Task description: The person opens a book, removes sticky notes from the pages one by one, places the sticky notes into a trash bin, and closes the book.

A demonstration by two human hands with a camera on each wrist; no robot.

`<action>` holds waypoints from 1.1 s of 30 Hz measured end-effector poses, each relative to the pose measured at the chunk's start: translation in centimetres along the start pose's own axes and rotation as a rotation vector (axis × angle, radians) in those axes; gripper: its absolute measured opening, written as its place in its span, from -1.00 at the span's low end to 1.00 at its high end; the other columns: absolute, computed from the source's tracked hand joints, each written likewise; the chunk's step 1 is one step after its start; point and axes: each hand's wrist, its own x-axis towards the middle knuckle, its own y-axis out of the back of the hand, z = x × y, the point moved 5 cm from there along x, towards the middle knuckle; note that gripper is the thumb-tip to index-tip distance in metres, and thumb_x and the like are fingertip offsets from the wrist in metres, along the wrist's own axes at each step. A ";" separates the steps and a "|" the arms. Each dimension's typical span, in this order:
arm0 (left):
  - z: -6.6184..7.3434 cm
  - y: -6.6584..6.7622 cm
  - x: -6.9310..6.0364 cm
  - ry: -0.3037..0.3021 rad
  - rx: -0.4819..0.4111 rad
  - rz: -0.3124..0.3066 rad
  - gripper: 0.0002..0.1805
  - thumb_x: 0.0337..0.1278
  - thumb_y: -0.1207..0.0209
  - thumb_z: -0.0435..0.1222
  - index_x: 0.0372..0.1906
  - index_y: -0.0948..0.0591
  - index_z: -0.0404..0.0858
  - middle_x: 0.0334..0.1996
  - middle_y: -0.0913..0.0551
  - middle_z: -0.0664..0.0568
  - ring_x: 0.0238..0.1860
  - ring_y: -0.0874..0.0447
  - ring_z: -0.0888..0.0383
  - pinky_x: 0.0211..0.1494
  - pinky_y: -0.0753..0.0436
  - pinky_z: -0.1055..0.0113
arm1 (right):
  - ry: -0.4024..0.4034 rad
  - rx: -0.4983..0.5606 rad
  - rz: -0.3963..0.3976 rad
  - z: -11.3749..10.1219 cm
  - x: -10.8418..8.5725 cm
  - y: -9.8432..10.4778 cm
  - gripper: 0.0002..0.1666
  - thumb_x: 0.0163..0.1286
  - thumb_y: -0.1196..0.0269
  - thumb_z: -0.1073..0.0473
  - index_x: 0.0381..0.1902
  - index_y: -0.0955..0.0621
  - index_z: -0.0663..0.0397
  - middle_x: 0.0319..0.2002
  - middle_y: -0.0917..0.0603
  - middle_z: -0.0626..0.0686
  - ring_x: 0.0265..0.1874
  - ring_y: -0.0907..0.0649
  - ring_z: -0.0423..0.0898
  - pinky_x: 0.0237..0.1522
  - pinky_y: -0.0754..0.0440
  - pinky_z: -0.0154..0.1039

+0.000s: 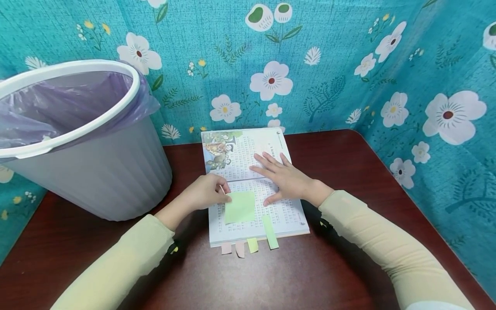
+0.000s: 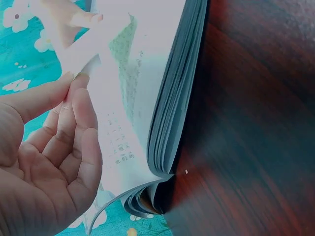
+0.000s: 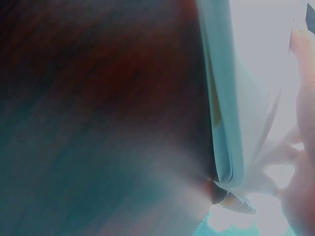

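An open book (image 1: 267,221) with printed text and a coloured picture lies on the table. My left hand (image 1: 207,191) pinches the upper left corner of a square light-green sticky note (image 1: 240,209) over the lower page. In the left wrist view, thumb and forefinger of the left hand (image 2: 54,142) meet on a pale, washed-out sheet edge. With fingers spread, my right hand (image 1: 288,178) rests on the book across its fold. A narrow green sticky strip (image 1: 270,232) hangs past the book's lower edge. The right wrist view is overexposed around the hand (image 3: 300,162).
Pink tabs (image 1: 226,248) and a yellow tab (image 1: 252,245) stick out from the book's near edge. A grey waste bin (image 1: 112,172) with a purple liner stands at the left on the dark wooden table (image 1: 217,280). Blue flowered cloth (image 1: 329,64) hangs behind.
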 end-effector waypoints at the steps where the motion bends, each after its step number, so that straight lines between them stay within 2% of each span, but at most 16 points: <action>1: 0.0 0.1 -0.1 0.001 -0.002 0.001 -0.89 0.18 -0.44 -0.32 -0.35 -0.71 -0.24 -0.56 -0.60 0.00 -0.46 -0.51 0.09 -0.44 -0.47 0.33 | -0.001 0.005 0.000 0.0 0.0 0.0 0.31 0.14 -0.41 -0.46 0.66 -0.10 -0.11 0.66 0.19 0.05 0.61 0.24 0.08 0.47 0.22 0.36; 10: -0.1 1.6 -1.0 0.004 -0.024 0.013 -0.89 0.19 -0.43 -0.31 -0.30 -0.72 -0.25 -0.55 -0.67 -0.04 -0.40 -0.67 -0.08 -0.40 -0.49 0.29 | -0.015 0.016 -0.001 0.3 -0.3 0.0 0.32 0.13 -0.41 -0.45 0.67 -0.08 -0.13 0.67 0.20 0.03 0.61 0.28 0.05 0.47 0.24 0.35; 16: -0.1 2.7 -1.9 -0.002 -0.059 0.039 -0.87 0.17 -0.44 -0.32 -0.27 -0.73 -0.28 -0.52 -0.70 -0.08 -0.38 -0.69 -0.14 -0.40 -0.53 0.30 | -0.002 0.023 0.005 0.4 -0.2 -0.2 0.32 0.13 -0.41 -0.45 0.67 -0.08 -0.12 0.66 0.21 0.03 0.61 0.27 0.05 0.47 0.23 0.36; 20: 0.0 3.6 -2.6 -0.024 -0.072 0.055 -0.90 0.18 -0.43 -0.34 -0.28 -0.73 -0.30 -0.51 -0.71 -0.09 -0.39 -0.69 -0.11 -0.40 -0.55 0.30 | -0.005 0.008 -0.003 0.4 -0.1 -0.3 0.32 0.14 -0.38 -0.48 0.67 -0.07 -0.15 0.67 0.22 0.01 0.61 0.29 0.03 0.47 0.23 0.36; 25: 0.3 5.1 -3.8 -0.027 -0.061 0.075 -0.90 0.20 -0.42 -0.32 -0.29 -0.74 -0.30 -0.49 -0.73 -0.07 -0.44 -0.68 0.05 -0.37 -0.57 0.27 | -0.011 0.005 -0.009 0.5 0.0 -0.4 0.32 0.14 -0.38 -0.48 0.67 -0.06 -0.15 0.67 0.23 0.01 0.61 0.30 0.02 0.47 0.25 0.35; 33: 1.2 7.5 -6.6 -0.016 -0.023 0.105 -0.87 0.26 -0.39 -0.27 -0.22 -0.77 -0.28 -0.48 -0.73 0.01 -0.42 -0.62 0.08 -0.35 -0.52 0.22 | 0.000 0.011 -0.006 0.3 0.1 -0.3 0.32 0.14 -0.39 -0.47 0.67 -0.07 -0.12 0.67 0.22 0.03 0.61 0.28 0.04 0.47 0.26 0.34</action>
